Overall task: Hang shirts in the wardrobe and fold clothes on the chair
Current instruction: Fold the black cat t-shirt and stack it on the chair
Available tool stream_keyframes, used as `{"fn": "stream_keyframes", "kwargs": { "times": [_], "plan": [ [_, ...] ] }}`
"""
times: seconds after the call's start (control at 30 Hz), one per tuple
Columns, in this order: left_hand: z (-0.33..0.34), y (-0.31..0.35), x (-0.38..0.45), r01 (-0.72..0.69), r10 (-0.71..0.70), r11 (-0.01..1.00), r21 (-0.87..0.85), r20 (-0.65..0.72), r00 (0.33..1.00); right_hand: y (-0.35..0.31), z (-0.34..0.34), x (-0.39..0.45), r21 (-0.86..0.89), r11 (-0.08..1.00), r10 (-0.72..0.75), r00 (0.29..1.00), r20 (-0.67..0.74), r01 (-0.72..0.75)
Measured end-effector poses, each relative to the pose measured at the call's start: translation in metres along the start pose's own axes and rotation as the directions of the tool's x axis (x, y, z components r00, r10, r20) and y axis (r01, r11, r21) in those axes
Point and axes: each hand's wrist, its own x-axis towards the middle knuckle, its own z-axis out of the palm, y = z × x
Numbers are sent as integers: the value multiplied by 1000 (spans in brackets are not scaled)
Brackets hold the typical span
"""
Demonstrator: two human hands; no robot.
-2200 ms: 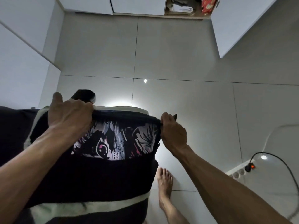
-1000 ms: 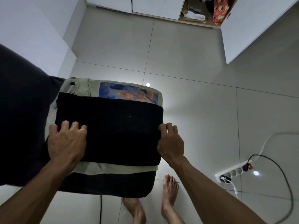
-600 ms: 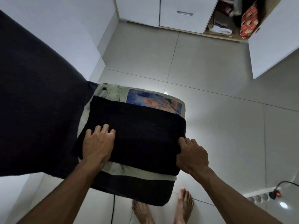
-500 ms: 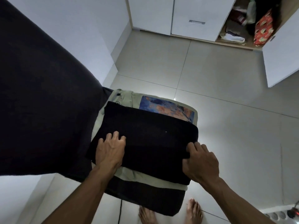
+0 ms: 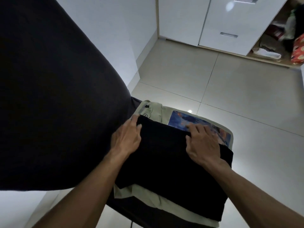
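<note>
1. Floor point(image 5: 230, 89) of pale grey tiles filled the right and upper part of the view, with white wardrobe point(image 5: 222, 22) fronts at the top and an open compartment holding folded cloth and a red patterned bag point(image 5: 298, 51) at the upper right
2. A large dark fabric mass point(image 5: 49, 96) covered the left side, close to the camera; what it belonged to could not be told
3. The chair point(image 5: 128, 209) stood below centre, its dark seat edge showing under the pile
4. A pale green shirt point(image 5: 153, 111) with a blue and orange print lay flat on the seat
5. The folded black garment point(image 5: 164, 162) lay on top of that shirt, leaving the print exposed at the far edge
6. The left hand point(image 5: 128, 137) lay on the garment's far left corner, fingers loosely spread and curled over the edge
7. The right hand point(image 5: 202, 142) rested palm down at the far edge, fingers spread, tips reaching onto the print
</note>
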Motion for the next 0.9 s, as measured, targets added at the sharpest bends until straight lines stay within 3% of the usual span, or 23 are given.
{"fn": "stream_keyframes", "kwargs": {
  "times": [0.17, 0.33, 0.47, 0.53, 0.63, 0.77, 0.83, 0.9],
  "plan": [
    [-1, -7, 67, -65, 23, 955, 288, 148, 989, 11, -3, 23, 103, 994, 32, 997, 73, -40],
    [9, -11, 88, 56, -71, 977, 207, 63, 995, 20, -9, 30, 135, 986, 84, 989, 118, -100],
    [26, 0, 85, 97, -105, 965, 245, 23, 994, 18, -3, 28, 103, 992, 60, 994, 90, -69],
    [28, 2, 80, 79, -71, 969, 232, -45, 996, 13, 0, 20, 23, 1000, 16, 1000, 1, -16],
    [24, -1, 65, -4, 35, 985, 175, -172, 984, -5, 2, -7, -6, 986, -164, 982, -88, 165],
    [16, -11, 32, -154, 158, 987, 43, -107, 982, -45, 23, -59, -4, 910, -411, 903, 122, 415],
    [14, -20, 10, -179, 176, 983, -46, -62, 982, -58, 39, -73, -62, 898, -418, 890, 183, 435],
    [16, -29, -11, -183, 186, 977, -113, 16, 983, -65, 52, -77, -99, 901, -408, 903, 133, 422]
  ]
}}
